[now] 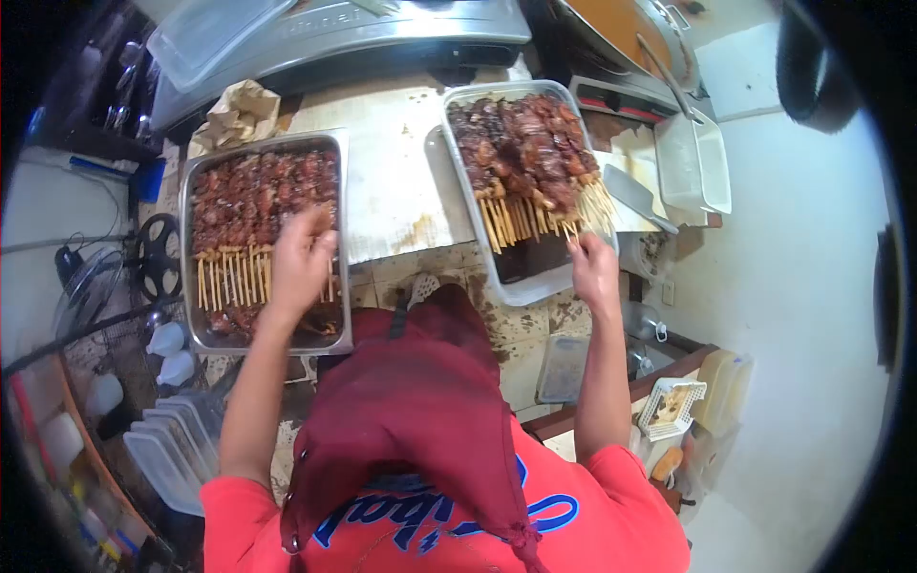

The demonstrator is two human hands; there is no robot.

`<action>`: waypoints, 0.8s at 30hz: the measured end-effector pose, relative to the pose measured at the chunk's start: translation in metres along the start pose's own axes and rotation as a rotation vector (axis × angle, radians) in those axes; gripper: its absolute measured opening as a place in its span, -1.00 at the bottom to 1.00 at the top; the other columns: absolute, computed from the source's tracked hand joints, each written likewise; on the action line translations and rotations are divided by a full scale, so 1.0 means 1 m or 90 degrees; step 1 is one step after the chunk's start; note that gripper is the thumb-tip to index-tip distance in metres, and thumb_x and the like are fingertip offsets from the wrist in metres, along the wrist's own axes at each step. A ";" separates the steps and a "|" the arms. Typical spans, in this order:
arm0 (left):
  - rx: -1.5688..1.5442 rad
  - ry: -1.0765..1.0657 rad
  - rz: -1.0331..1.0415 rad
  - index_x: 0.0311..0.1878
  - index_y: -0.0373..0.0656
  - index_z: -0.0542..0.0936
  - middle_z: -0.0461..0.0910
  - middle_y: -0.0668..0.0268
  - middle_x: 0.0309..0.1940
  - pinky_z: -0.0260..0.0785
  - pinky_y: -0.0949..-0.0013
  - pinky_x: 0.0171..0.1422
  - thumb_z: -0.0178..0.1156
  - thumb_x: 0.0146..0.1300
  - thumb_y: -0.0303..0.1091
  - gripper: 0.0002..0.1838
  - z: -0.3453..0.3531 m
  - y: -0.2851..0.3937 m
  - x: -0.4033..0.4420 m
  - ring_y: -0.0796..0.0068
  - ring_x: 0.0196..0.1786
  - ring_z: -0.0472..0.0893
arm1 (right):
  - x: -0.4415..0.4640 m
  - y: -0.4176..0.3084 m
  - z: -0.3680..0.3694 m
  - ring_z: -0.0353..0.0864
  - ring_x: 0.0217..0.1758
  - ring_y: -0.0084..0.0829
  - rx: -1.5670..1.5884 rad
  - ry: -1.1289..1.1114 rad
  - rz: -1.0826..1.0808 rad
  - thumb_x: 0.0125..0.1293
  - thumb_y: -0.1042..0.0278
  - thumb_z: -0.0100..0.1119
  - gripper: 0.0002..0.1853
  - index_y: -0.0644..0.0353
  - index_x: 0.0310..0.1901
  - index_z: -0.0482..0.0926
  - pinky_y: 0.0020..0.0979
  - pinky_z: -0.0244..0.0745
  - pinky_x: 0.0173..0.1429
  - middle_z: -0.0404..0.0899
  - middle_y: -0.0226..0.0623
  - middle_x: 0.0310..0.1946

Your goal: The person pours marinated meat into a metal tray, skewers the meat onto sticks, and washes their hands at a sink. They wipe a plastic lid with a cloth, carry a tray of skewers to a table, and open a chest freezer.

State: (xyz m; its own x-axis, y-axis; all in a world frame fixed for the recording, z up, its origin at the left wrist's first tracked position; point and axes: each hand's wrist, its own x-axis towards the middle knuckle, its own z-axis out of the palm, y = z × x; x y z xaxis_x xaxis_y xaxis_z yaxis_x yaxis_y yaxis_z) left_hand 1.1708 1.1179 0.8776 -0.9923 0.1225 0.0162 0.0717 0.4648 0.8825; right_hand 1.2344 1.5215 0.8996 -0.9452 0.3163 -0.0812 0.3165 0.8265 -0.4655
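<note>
A metal tray (345, 191) on the left holds rows of dark, sauced meat skewers (253, 201), their sticks pointing toward me. My left hand (304, 258) is over the right part of this tray, its fingers bent together above the skewers; what they hold, if anything, is hidden. On the right, a clear plastic container (461, 172) holds a heap of meat skewers (525, 143) above dark liquid. My right hand (594, 269) is at this container's near right side, with its fingers closed on the stick ends of skewers.
Crumpled brown paper (239, 110) lies behind the metal tray. A cleaver (635, 196) and a white container (683, 158) are at the right. A large pot (621, 33) stands back right; a metal appliance (334, 43) is at the back.
</note>
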 end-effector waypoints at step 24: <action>0.114 0.002 -0.204 -0.38 -0.31 0.55 0.56 -0.08 -0.44 0.34 -0.02 -0.20 0.09 0.17 -0.38 -0.83 -0.059 -0.091 -0.020 -0.15 -0.27 0.54 | -0.087 -0.274 0.253 0.59 -0.34 0.00 0.348 -0.245 0.066 0.16 0.28 0.18 -0.78 0.28 -0.30 0.61 -0.18 0.43 -0.22 0.56 0.05 -0.48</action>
State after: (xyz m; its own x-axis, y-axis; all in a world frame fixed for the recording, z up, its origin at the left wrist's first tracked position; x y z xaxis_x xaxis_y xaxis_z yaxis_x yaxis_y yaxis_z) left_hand 1.1785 1.0215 0.8244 -0.9675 -0.0562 -0.2465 -0.2266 0.6252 0.7468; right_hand 1.2092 1.1497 0.8115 -0.9054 0.1085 -0.4104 0.4165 0.4145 -0.8091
